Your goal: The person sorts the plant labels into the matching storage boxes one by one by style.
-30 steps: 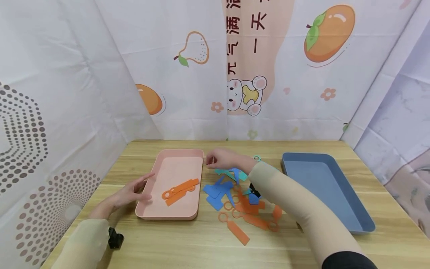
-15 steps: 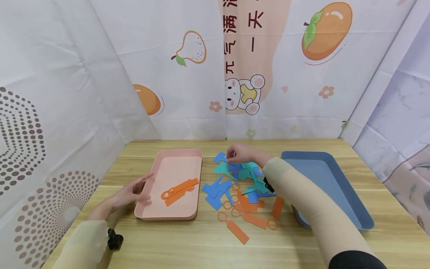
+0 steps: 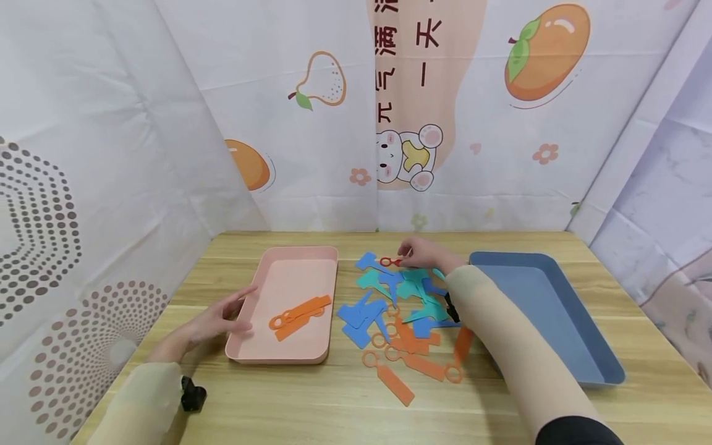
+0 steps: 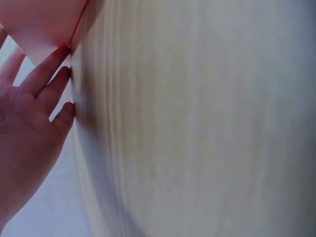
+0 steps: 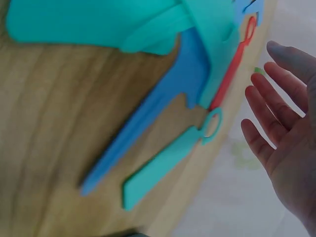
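My left hand (image 3: 217, 318) rests on the left side of the pink tray (image 3: 300, 269), fingers extended; the left wrist view shows fingertips against its wall. Inside that tray lie flat orange ring-ended pieces (image 3: 300, 315). My right hand (image 3: 424, 252) is over the far edge of a pile of flat tool-shaped pieces, close to a red ring-ended piece (image 3: 387, 262). In the right wrist view its fingers are loosely spread, with nothing between them. Around it lie a teal ring-ended piece (image 5: 160, 165), a blue hammer-shaped piece (image 5: 153, 103) and overlapping teal pieces (image 5: 94, 22).
A blue-grey tray (image 3: 539, 303) stands at the right, partly behind my right forearm. Several blue pieces (image 3: 361, 315) lie beside the pink tray. Nearer to me, loose orange pieces (image 3: 395, 384) lie on the wooden table (image 3: 311, 408). A printed curtain (image 3: 322, 185) hangs behind.
My right hand has moved right from beside the pink tray's right edge, over the back of the pile. A blue piece and the red piece have come into view. The left hand stays put.
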Demonstrator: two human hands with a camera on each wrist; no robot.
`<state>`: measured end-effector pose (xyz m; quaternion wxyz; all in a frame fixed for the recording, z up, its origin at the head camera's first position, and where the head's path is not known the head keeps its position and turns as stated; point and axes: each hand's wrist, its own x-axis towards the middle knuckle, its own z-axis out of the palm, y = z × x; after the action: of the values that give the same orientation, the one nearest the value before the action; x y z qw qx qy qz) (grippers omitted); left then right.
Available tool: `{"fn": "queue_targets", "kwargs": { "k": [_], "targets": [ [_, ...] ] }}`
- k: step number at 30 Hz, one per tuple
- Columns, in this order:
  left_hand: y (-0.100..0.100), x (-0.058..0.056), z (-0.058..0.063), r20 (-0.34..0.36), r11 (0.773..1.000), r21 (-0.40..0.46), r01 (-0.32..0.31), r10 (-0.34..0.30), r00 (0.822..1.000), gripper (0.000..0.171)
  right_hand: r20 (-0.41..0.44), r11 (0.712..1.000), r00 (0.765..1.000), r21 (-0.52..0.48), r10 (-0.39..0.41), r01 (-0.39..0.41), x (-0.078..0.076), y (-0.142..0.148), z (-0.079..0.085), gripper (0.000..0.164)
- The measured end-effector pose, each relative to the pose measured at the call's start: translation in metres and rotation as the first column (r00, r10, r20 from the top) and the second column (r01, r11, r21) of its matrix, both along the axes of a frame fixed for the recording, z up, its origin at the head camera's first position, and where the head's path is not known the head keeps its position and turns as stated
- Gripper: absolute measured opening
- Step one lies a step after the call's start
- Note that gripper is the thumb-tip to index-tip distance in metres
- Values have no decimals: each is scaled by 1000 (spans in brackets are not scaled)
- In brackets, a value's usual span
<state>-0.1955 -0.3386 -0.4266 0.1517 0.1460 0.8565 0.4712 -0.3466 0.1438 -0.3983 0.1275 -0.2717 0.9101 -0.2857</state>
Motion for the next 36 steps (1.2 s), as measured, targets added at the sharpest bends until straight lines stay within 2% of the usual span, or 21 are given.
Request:
{"fn": "queue_targets", "kwargs": {
  "k": [7, 11, 20, 26, 36],
  "targets": [
    [-2, -1, -2, 18, 1000, 14, -10, 10, 1000, 86, -8, 997, 997, 6, -72, 72, -4, 5, -14, 35],
    [-2, -1, -2, 18, 1000, 18, -8, 7, 1000, 86, -8, 997, 997, 2, -82, 82, -5, 6, -18, 34],
    [-1, 1, -2, 8, 1000, 19, -3, 3, 1000, 85, -31, 994, 996, -72, -89, 86, -7, 3, -26, 26],
    [-1, 2, -2, 12, 999, 52, 1, -2, 1000, 85, -40, 992, 994, -84, -103, 99, -7, 1, -26, 24],
    [0, 3, 0, 9, 1000, 19, -3, 2, 1000, 84, 61, 991, 991, -52, -120, 123, -6, 1, -23, 25]
  ]
}}
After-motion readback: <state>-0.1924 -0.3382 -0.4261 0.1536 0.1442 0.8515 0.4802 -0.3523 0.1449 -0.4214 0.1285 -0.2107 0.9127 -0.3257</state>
